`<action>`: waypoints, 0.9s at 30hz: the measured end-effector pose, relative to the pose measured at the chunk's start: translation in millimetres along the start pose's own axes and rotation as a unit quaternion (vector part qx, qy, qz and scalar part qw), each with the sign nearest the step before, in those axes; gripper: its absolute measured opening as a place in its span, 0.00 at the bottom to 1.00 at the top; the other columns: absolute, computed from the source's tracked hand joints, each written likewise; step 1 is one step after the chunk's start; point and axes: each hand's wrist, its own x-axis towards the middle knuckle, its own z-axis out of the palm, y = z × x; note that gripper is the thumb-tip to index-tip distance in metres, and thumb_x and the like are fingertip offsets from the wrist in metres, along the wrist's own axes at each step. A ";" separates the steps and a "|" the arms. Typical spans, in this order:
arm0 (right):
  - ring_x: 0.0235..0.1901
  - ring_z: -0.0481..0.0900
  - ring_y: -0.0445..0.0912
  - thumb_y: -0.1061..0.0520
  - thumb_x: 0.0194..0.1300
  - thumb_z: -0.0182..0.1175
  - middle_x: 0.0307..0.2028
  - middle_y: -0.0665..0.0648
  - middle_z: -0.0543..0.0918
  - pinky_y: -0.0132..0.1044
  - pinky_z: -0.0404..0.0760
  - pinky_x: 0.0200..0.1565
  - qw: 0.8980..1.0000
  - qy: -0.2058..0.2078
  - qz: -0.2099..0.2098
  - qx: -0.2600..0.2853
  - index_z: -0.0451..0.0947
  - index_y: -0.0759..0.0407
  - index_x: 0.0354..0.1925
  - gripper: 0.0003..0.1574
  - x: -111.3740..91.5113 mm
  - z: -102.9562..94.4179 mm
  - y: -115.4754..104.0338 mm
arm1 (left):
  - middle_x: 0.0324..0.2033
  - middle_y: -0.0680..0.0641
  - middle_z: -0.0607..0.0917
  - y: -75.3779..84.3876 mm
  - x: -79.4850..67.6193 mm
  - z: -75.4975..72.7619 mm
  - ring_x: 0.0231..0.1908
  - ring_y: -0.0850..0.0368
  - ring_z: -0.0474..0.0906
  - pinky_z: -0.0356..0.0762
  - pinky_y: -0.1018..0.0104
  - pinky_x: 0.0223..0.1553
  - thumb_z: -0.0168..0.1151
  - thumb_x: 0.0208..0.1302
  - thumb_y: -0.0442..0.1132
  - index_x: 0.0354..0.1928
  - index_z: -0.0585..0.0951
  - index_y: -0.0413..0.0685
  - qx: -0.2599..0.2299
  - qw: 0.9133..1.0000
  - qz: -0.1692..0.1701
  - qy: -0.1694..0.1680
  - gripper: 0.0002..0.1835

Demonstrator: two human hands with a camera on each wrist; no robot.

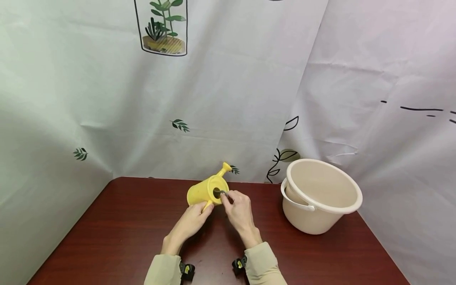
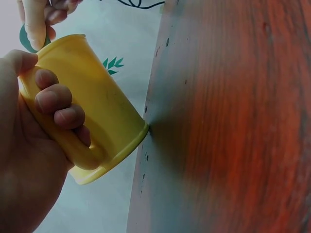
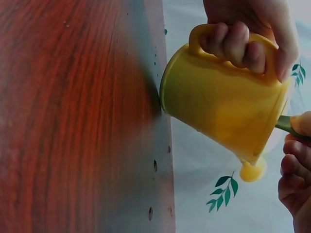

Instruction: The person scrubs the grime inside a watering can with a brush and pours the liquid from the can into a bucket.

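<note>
Your left hand (image 1: 192,218) wraps its fingers around the handle of the yellow watering can (image 1: 198,194), which tilts near the bench's far edge, spout away from you. Your right hand (image 1: 240,209) pinches a dark green piece (image 3: 285,124) that reaches into the can's opening. To the right on the bench (image 1: 117,225), a cream basin (image 1: 322,184) sits tilted in a handled bucket (image 1: 308,222).

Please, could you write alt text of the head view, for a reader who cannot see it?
A person's left hand grips a tilted yellow watering can by its handle, while the right hand holds a dark, partly hidden object at the can's opening. On the reddish-brown table, toward the picture's right, stand two nested cream buckets.
</note>
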 end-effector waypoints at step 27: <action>0.20 0.73 0.38 0.63 0.60 0.67 0.23 0.49 0.81 0.28 0.71 0.24 0.999 -0.003 -0.047 -0.017 0.81 0.55 0.24 0.09 13.9 -26.3 -13.1 | 0.18 0.59 0.62 0.6 -1.3 -1.9 0.19 0.66 0.59 0.62 0.69 0.26 0.50 0.75 0.53 0.23 0.69 0.53 -0.003 1.000 0.003 0.001 0.21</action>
